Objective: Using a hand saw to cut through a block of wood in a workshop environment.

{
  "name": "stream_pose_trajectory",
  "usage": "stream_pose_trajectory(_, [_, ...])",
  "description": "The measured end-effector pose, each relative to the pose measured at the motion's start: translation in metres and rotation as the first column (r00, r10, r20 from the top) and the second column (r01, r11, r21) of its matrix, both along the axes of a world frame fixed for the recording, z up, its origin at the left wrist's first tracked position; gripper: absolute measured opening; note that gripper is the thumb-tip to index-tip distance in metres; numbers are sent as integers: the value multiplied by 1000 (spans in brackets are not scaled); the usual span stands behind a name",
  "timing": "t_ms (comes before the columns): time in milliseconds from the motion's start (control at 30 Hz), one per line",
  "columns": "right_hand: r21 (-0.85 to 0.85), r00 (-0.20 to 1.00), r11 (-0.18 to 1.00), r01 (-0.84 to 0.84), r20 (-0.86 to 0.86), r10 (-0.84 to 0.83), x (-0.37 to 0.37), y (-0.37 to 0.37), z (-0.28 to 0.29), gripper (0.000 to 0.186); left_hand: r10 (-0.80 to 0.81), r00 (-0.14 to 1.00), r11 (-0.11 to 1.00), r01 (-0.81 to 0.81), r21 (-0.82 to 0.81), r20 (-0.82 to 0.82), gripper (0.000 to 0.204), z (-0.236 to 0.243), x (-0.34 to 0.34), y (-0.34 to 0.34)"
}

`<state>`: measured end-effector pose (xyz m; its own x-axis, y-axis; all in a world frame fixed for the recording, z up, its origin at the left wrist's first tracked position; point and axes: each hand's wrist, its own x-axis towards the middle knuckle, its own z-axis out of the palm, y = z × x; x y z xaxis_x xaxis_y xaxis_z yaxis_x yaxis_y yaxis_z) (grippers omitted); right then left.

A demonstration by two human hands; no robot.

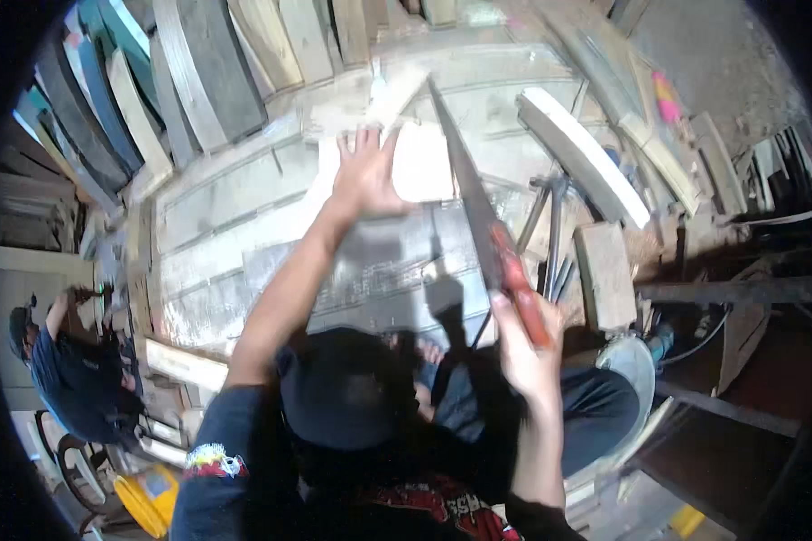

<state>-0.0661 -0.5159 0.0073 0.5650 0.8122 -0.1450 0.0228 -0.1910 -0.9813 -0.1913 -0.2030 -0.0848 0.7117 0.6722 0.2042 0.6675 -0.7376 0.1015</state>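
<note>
My right hand [528, 347] is wrapped round the red handle of a handsaw [465, 171]. Its long blade slants up and away to the left, passing along the right side of a pale, brightly lit board [427, 167]. On that board my left hand [367, 176] lies with fingers spread, pressing down. A pale wooden strip [401, 95] extends beyond the fingertips. Glare hides the board's edges, and whether the saw teeth touch the wood I cannot tell.
Several boards [189, 72] lean along the far left. Right of the saw lie a curved timber [582, 153], dark metal tools [555, 225] and a wood block [607, 275]. A person in dark clothes [81, 370] is at the left, above a yellow container [149, 500].
</note>
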Motion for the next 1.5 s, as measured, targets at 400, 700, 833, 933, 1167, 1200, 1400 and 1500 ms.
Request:
stream_pose_trajectory(400, [164, 995, 984, 65, 64, -77, -10, -33, -9, 18, 3, 999, 994, -7, -111, -40, 136, 20, 18, 1])
stream_pose_trajectory(700, [-4, 1000, 1000, 2, 26, -2, -11, 47, -25, 32, -25, 999, 997, 28, -68, 44, 137, 7, -3, 16])
stream_pose_trajectory(833, [-40, 995, 999, 34, -95, -37, -16, -50, -10, 30, -29, 999, 990, 23, -138, -37, 136, 12, 6, 1])
stream_pose_trajectory(933, [22, 998, 998, 60, 19, -60, -3, 10, -23, 31, -25, 997, 989, 15, -147, -68, 137, 9, 6, -8])
stream_pose_trajectory(1167, [63, 998, 996, -59, 28, 57, -2, 29, -10, 19, 27, 998, 991, -33, -133, -52, 137, 20, 0, 24])
stream_pose_trajectory(1200, [90, 1000, 996, 1, 15, -2, -8, -12, 1, 15, 4, 999, 992, -11, -127, -50, 138, 15, 7, 18])
stream_pose_trajectory(1400, [197, 985, 980, 26, 165, -59, 21, 58, -53, 36, -54, 998, 994, 55, -97, 14, 138, 1, 14, -9])
stream_pose_trajectory(1500, [-4, 999, 1000, 30, 11, -30, 19, 124, -19, 26, -8, 1000, 993, 7, -122, -7, 138, 8, 0, 1])
